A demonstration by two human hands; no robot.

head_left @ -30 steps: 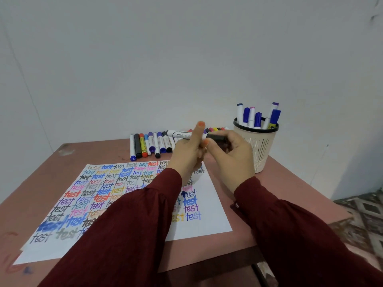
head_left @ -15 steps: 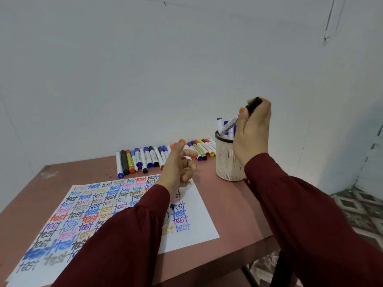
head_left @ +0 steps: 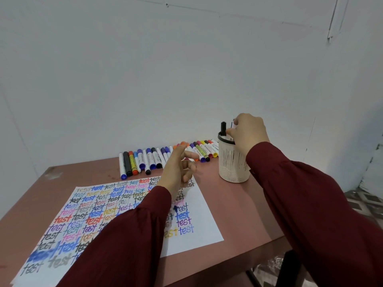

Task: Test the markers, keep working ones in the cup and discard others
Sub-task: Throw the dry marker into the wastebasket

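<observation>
A white mesh cup [head_left: 232, 164] with a black rim stands at the table's back right. A black-capped marker [head_left: 223, 127] stands upright in it. My right hand [head_left: 248, 131] is over the cup with its fingers curled. The thumb is close beside that marker, and a bit of another white marker shows between thumb and forefinger. Whether it grips anything is unclear. My left hand [head_left: 178, 168] hovers over the top edge of the test paper [head_left: 199, 235], fingers loose, forefinger stretched out, holding nothing. A row of capped markers [head_left: 145, 160] lies along the wall side.
The reddish table [head_left: 244, 208] ends at its right edge just past the cup, with patterned floor tiles [head_left: 364, 204] below. The paper, full of coloured "test" words, covers the table's front left. A white wall [head_left: 186, 69] rises right behind the markers.
My right hand carried the black-capped marker from in front of me to the cup and lowered it; the marker now stands inside. My left hand let go and stayed over the paper.
</observation>
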